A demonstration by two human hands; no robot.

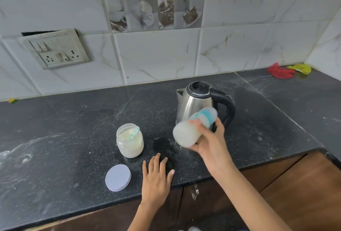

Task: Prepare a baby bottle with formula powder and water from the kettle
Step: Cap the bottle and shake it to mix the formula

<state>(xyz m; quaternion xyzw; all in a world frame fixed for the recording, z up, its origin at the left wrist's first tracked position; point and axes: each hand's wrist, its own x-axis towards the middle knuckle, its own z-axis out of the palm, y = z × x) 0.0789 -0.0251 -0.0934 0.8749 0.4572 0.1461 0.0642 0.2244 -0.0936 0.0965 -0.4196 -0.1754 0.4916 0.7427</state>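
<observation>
The baby bottle (193, 127) sits right of centre in the frame, lifted off the dark tabletop (73, 120) and tilted, its base toward the lower left and its capped end with the teal collar pointing to the upper right; it is blurred, so the cloudy white inside is likely mixed formula, though the level cannot be read. Going by size, the tabletop fills the middle band of the frame, dusted with pale smears at the left edge. The steel kettle (197, 103) with a black lid and handle stands upright just behind the bottle. The right hand (210, 142) comes in from the lower right, its grip wrapped firmly around the bottle's middle. The left hand (156, 177) lies flat, fingers spread, at the tabletop's front edge in the lower centre, its grip wide and holding nothing. Left of centre stands the open powder jar (130, 143), a teal scoop (134, 133) leaning inside it. The jar's round grey lid (118, 177) lies flat below it, near the left hand.
</observation>
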